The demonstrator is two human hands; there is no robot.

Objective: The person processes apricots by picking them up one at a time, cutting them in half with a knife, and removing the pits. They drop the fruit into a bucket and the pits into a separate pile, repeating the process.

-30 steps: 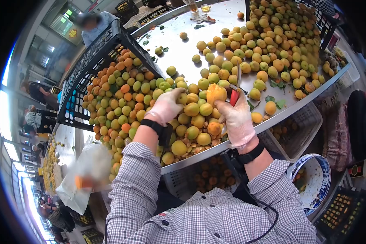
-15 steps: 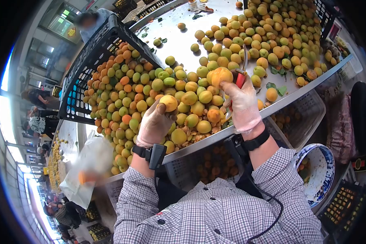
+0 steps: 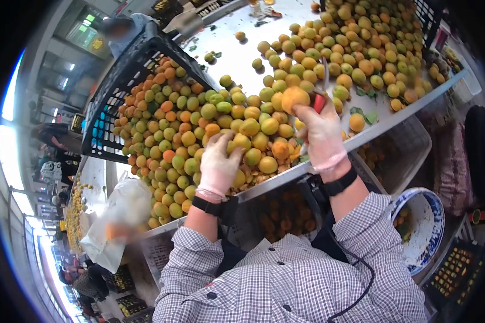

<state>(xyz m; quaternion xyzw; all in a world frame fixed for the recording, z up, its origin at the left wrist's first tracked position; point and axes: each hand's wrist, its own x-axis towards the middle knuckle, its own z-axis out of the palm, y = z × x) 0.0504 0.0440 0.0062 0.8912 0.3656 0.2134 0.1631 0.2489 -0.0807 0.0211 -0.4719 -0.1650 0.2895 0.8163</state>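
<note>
Yellow-green and orange fruits [image 3: 191, 105] are heaped along the near side of a metal table [image 3: 226, 56]. My gloved left hand [image 3: 219, 163] rests over the heap, palm down, fingers apart, with its fingertips against fruits; I cannot make out anything held in it. My gloved right hand [image 3: 320, 132] is closed around a tool with a red handle [image 3: 319, 103] and a curved metal blade [image 3: 325, 72] pointing up. Between its thumb and fingers it also holds an orange fruit [image 3: 295, 99] at its left side.
A black crate [image 3: 105, 113] lies tipped on its side, spilling fruits. Under the table edge are grey crates [image 3: 407, 156]. A blue-and-white basin [image 3: 428, 229] stands at the right. A plastic bag [image 3: 118, 215] hangs at the left. People [image 3: 51, 171] are in the left background.
The fruit in my left hand is gone from its fingertips; that hand has moved right, turned palm down and opened over the heap. My right hand has barely moved.
</note>
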